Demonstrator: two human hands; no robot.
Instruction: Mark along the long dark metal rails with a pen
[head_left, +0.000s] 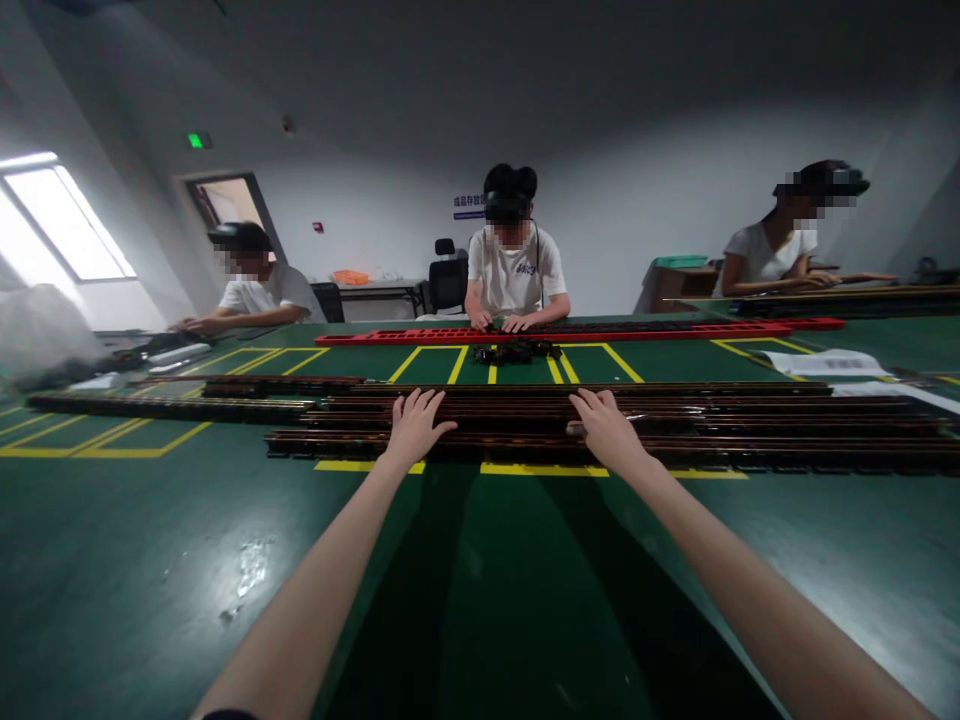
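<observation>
Long dark slotted strips point(495, 412) with brownish edges lie side by side across the green table. My left hand point(415, 425) rests over their near side, its fingers spread and its thumb out to the right, holding nothing that I can see. Over the same strips, to the right, is my right hand point(606, 428), palm down with fingers stretched forward. A small pale end pokes out beneath it and a thin bright glint shows at its other side; whether these belong to something under the palm, I cannot tell.
Beyond the strips lie a small heap of black parts point(517, 351) and a long red slotted frame point(420, 337), where a co-worker's hands point(499, 322) rest. Two other people sit left and right. White papers point(829, 363) lie at right, a clear plastic bag point(45, 335) at left.
</observation>
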